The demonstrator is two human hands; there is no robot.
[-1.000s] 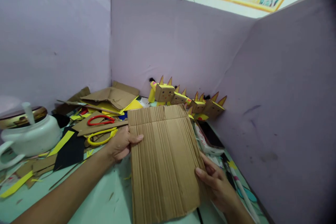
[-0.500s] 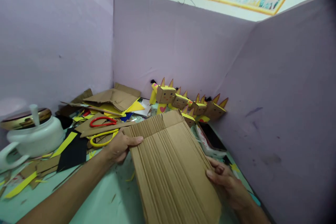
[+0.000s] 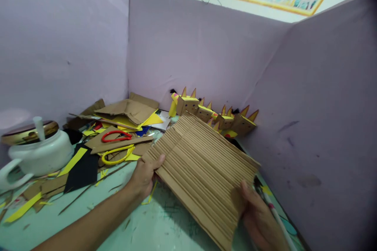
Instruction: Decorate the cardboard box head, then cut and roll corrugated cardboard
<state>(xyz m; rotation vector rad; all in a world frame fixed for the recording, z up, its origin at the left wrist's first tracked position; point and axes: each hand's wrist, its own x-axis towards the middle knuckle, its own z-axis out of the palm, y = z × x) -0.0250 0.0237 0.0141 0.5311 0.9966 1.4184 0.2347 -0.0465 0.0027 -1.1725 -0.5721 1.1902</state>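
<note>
A ridged sheet of brown cardboard [image 3: 200, 164] is held up at a tilt above the pale green table [image 3: 118, 223]. My left hand [image 3: 145, 174] pinches its left edge, thumb on top and fingers beneath. At the sheet's lower right, my right hand [image 3: 256, 211] grips the edge with the thumb on the face; its other fingers are partly hidden. Behind the sheet stand several small cardboard figures [image 3: 188, 105] with pointed horns and yellow parts, partly covered by it.
Red-handled scissors [image 3: 116, 136] and yellow-handled scissors [image 3: 118, 155] lie among paper and cardboard scraps [image 3: 54, 185] on the left. A white teapot-like vessel [image 3: 41, 155] stands at the far left. Purple panels [image 3: 191, 47] enclose the table.
The cardboard has turned, its lower end swinging right and its top corner shifting left. My right hand has moved down along with it, uncovering more table beneath.
</note>
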